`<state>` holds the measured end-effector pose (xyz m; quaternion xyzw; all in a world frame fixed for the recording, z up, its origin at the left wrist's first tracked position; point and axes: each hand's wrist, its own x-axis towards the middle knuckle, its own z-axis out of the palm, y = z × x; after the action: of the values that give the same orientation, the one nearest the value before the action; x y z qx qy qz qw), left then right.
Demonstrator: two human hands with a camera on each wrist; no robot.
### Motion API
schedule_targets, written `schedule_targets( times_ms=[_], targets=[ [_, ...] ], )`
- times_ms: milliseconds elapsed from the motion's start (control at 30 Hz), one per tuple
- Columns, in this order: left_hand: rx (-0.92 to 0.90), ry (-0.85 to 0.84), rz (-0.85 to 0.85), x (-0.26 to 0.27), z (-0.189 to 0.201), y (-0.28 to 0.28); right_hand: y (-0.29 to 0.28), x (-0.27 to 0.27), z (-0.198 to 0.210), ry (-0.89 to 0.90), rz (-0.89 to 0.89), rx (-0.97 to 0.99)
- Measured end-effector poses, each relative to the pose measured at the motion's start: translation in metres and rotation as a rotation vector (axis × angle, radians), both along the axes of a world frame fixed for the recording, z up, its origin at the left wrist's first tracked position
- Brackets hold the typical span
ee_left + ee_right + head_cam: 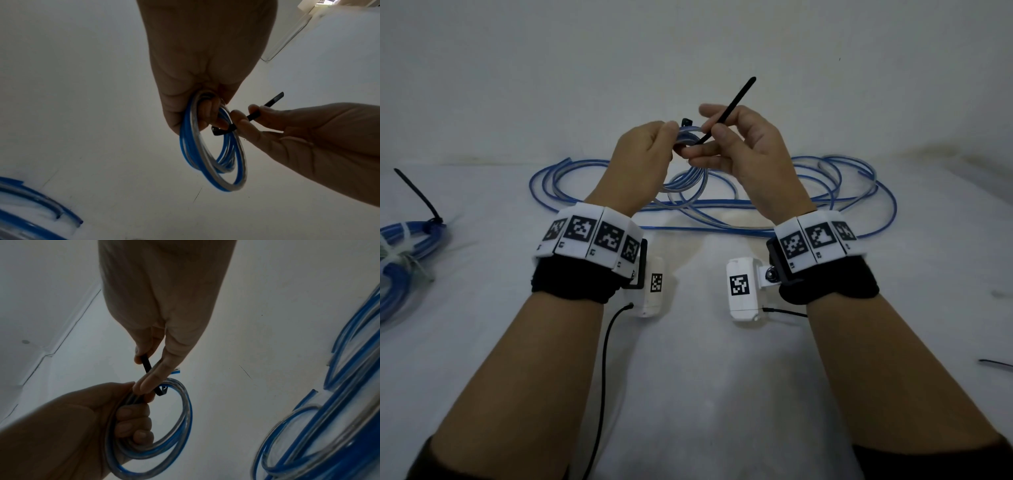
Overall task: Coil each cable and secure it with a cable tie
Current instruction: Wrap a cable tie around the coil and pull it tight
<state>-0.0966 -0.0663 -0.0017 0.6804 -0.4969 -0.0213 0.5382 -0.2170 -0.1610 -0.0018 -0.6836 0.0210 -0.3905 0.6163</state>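
My left hand (654,144) grips a small coil of blue and clear cable (213,155), held up above the table; the same coil (180,418) shows in the right wrist view. My right hand (726,137) pinches a black cable tie (729,109) between thumb and fingers. The tie's lower end passes round the coil's strands, and its head (218,131) sticks out beside my left fingers. The tie's tail points up and to the right. Whether the tail runs through the head is hidden.
Loose blue cable (825,192) sprawls over the white table (688,377) behind my hands. At the left edge lies a tied blue coil (410,236) with a black tie (417,195) sticking up. Another black tie (996,363) lies at the right edge.
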Motion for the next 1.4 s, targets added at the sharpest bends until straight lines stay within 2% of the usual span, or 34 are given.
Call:
schedule_targets(
  times_ms=[300,633,1033,1233,1400],
  targets=[
    [0.080,-0.054,-0.019,0.002,-0.001,0.000,-0.001,-0.001,-0.006,-0.010,-0.024,0.043],
    [0.051,0.127,-0.138,-0.001,-0.002,-0.004,0.005,0.003,-0.007,-0.048,-0.093,0.276],
    [0.027,-0.190,-0.020,-0.001,-0.009,-0.010,0.005,-0.001,0.002,-0.034,-0.101,0.505],
    [0.020,-0.203,-0.022,0.002,-0.009,-0.007,0.008,-0.003,0.008,-0.070,-0.033,0.504],
    [-0.039,-0.173,0.020,0.003,-0.006,-0.005,0.010,-0.001,0.005,0.030,-0.105,0.443]
  ],
)
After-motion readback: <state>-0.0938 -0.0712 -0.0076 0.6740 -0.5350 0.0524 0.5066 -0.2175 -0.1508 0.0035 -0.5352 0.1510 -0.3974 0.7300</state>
